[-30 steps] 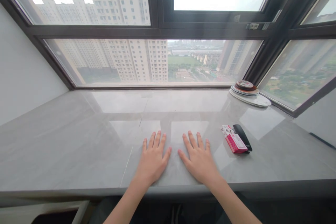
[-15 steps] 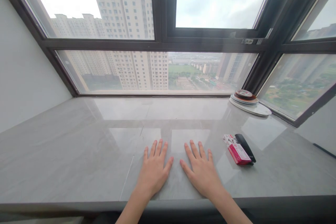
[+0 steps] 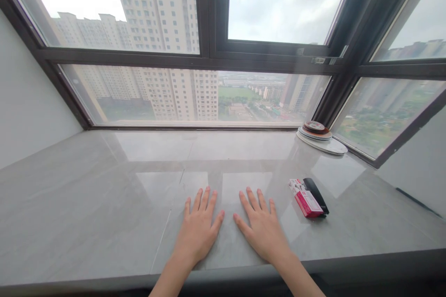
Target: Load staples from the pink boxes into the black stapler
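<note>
My left hand (image 3: pixel 198 228) lies palm down on the grey marbled sill (image 3: pixel 87 222), its fingers spread and nothing in it. Beside it, a short gap away, my right hand (image 3: pixel 260 228) rests flat in the same way, also holding nothing. To the right of that hand is a small pink and white box (image 3: pixel 308 202). A black object that looks like a stapler (image 3: pixel 316 195) lies against the box's right side. Neither hand touches them.
In the far right corner a stack of plates (image 3: pixel 315 133) sits on a larger white plate or board (image 3: pixel 336 146). Dark window frames (image 3: pixel 146 59) rise behind the sill, with tall buildings outside. A thin dark strip (image 3: pixel 418 202) runs along the right wall.
The whole view has shifted and tilted slightly, so the sill and its things appear a little further left. Both hands stay flat in the same place on the sill.
</note>
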Motion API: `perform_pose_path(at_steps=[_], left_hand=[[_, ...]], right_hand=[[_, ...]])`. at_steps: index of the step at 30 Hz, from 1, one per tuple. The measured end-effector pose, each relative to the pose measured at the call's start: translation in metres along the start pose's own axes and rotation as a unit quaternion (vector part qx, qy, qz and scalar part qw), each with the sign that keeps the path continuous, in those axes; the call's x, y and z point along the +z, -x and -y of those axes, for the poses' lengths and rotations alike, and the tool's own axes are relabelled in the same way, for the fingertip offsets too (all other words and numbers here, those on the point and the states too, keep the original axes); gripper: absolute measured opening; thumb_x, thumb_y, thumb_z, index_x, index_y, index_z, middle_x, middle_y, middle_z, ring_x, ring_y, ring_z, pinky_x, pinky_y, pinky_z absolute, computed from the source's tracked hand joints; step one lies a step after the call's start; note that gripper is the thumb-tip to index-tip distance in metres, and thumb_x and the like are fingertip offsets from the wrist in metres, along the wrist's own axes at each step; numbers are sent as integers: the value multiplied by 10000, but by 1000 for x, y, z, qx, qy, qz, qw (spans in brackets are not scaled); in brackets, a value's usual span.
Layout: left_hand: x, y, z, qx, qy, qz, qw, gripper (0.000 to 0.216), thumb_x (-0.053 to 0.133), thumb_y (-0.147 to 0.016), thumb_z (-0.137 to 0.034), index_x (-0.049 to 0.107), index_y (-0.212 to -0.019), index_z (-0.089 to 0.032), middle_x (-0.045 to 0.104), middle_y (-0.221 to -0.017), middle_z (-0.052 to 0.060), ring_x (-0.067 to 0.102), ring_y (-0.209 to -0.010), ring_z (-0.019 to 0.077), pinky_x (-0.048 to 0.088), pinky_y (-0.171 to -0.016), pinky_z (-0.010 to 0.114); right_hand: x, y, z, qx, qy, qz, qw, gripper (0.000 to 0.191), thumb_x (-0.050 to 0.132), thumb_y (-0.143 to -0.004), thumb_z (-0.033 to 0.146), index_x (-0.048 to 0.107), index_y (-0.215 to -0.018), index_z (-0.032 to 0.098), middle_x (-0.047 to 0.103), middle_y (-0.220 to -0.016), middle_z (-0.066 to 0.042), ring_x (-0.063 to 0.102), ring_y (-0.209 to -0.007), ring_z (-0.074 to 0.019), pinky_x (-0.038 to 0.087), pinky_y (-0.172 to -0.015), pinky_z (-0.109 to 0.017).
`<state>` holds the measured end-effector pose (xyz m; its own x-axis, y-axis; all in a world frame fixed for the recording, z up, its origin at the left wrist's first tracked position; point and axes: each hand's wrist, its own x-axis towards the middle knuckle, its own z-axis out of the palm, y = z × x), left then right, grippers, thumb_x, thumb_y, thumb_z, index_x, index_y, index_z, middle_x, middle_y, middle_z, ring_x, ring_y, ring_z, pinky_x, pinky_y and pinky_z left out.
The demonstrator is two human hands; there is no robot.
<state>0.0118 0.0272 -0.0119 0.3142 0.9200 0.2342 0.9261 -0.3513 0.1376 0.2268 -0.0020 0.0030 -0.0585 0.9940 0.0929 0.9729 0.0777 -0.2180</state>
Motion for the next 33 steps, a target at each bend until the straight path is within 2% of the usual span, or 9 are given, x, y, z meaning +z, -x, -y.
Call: perform_pose_path(at_steps=[25, 33], left_hand=[[-2, 1, 4, -2, 14, -2, 1000, 609, 329, -1045, -552, 340, -1611, -326, 277, -1696, 28, 197, -1586, 286, 200, -1254, 589], [-3, 0, 4, -7, 19, 3, 1000, 608, 344, -1043, -556, 351, -1606, -328, 284, -1694, 27, 202, -1586, 283, 203, -1258, 577]], right_hand=[[0, 0, -6, 1, -24, -8, 1000, 681, 356, -1007, 664, 326, -1623, 377, 205, -1713, 37, 110, -1593, -326, 95, -1255, -600], [1, 0, -9, 7, -32, -13, 999, 690, 365, -1010, 630, 339, -1626, 320, 237, -1702, 45, 118, -1596, -283, 88, -1277, -538]])
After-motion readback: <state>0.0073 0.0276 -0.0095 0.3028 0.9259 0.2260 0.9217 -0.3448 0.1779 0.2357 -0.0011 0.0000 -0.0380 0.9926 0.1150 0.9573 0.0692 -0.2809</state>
